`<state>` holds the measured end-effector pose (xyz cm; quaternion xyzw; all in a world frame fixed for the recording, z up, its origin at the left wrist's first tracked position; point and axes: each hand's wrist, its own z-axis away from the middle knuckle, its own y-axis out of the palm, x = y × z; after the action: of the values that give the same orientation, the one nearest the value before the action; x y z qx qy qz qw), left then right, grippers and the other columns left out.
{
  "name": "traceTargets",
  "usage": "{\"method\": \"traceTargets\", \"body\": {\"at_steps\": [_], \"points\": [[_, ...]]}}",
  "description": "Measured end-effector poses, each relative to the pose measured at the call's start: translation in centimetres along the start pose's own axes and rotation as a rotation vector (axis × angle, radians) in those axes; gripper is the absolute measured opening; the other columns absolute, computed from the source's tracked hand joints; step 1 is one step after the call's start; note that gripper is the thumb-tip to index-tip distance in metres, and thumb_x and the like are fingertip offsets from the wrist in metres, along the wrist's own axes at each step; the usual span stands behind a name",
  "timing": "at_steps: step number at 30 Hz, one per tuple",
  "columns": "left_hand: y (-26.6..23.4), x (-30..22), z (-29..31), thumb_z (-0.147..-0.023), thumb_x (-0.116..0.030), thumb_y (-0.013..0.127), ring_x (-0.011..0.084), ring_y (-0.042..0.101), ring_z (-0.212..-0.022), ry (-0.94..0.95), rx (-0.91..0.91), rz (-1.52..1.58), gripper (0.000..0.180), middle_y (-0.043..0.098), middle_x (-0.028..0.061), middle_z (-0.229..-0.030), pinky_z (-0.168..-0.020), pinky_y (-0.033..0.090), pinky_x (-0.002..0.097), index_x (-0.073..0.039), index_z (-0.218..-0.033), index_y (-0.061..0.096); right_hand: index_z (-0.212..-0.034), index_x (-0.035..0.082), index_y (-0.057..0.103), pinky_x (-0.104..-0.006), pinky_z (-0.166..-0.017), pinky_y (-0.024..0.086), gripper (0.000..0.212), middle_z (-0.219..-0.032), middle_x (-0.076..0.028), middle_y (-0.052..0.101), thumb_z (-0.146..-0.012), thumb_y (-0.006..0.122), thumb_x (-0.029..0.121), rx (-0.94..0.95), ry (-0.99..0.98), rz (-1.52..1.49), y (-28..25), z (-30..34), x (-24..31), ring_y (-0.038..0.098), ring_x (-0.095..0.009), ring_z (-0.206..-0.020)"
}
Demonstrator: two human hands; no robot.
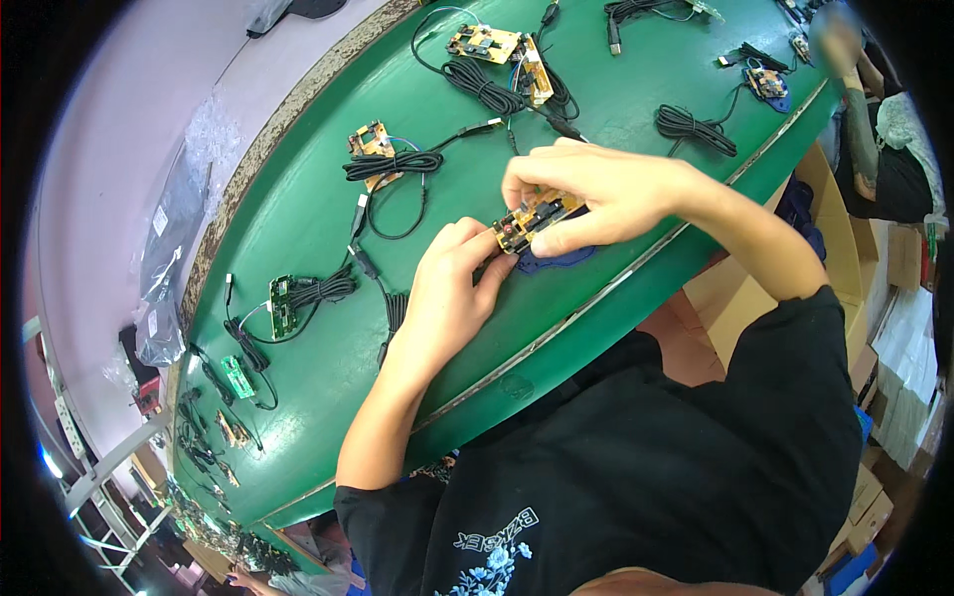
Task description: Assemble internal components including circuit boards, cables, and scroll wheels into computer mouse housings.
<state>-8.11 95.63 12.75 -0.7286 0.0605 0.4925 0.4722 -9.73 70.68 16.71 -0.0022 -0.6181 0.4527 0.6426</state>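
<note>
Between my two hands is a small yellow-brown circuit board (525,224) with black parts on its top. My left hand (455,286) pinches its left end with thumb and fingertips. My right hand (606,195) grips it from the right, thumb along the near edge and fingers curled over the far side. Under the board a dark blue plastic piece (558,261) shows on the green bench (467,372); whether the board touches it I cannot tell. Beyond my left hand lies another yellow board (371,141) with a bundled black cable (393,166) over it.
Two more yellow boards (484,43) with coiled cables lie at the far side. A green board (283,306) and several others sit to the left. Another coiled cable (696,130) rests at right. Someone's arm (861,139) is at the upper right, above cardboard boxes (833,214).
</note>
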Motion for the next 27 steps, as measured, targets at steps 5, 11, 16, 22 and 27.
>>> {"method": "traceTargets", "body": {"at_steps": [5,11,16,22,27], "points": [[-1.3,0.1,-1.0,-0.083,0.001,0.075,0.0181,0.052,-0.072,-0.069,0.158,0.134,0.021,0.055,0.0082,-0.082,-0.067,0.046,0.0318,0.004,-0.101,0.066,-0.110,0.010,0.068,-0.0419,-0.099,0.042,0.029,-0.109,-0.007,0.068,-0.091,0.073,0.031,-0.319,-0.296,0.100,2.0,1.2,-2.1,0.062,-0.026,-0.106],[-1.7,-0.5,-1.7,-0.080,0.003,0.076,0.0122,0.048,-0.070,-0.176,0.228,0.173,0.043,0.055,0.0036,-0.078,-0.067,0.045,0.0285,-0.003,-0.123,0.071,-0.107,0.012,0.073,-0.0501,-0.108,0.041,0.031,-0.116,-0.005,0.070,-0.079,0.083,0.019,-0.416,-0.384,0.219,4.5,2.7,-2.7,0.064,-0.024,-0.112],[-1.8,-0.7,-1.8,-0.082,0.003,0.075,0.0115,0.049,-0.070,-0.228,0.236,0.190,0.039,0.055,0.0031,-0.078,-0.067,0.046,0.0278,0.000,-0.120,0.071,-0.107,0.013,0.073,-0.0524,-0.109,0.042,0.030,-0.124,-0.007,0.069,-0.079,0.081,0.021,-0.493,-0.329,0.496,6.1,3.3,-1.9,0.063,-0.023,-0.117],[-1.6,-1.3,-0.9,-0.083,-0.014,0.080,0.0204,0.055,-0.079,-0.029,0.202,0.043,0.051,0.058,0.0095,-0.089,-0.072,0.049,0.0339,0.000,-0.129,0.065,-0.115,0.010,0.068,-0.0560,-0.110,0.039,0.026,-0.139,-0.012,0.060,-0.091,0.069,0.020,-0.467,-0.172,0.562,7.5,4.0,-1.0,0.052,-0.031,-0.135],[1.0,-2.2,0.4,-0.079,-0.018,0.085,0.0295,0.063,-0.093,-0.010,-0.032,-0.120,0.050,0.062,0.0140,-0.102,-0.080,0.053,0.0397,0.002,-0.122,0.068,-0.126,0.010,0.064,-0.0590,-0.116,0.031,0.035,-0.146,-0.014,0.054,-0.095,0.066,0.025,-0.384,-0.101,0.478,7.0,4.0,-0.3,0.044,-0.035,-0.142]]}}
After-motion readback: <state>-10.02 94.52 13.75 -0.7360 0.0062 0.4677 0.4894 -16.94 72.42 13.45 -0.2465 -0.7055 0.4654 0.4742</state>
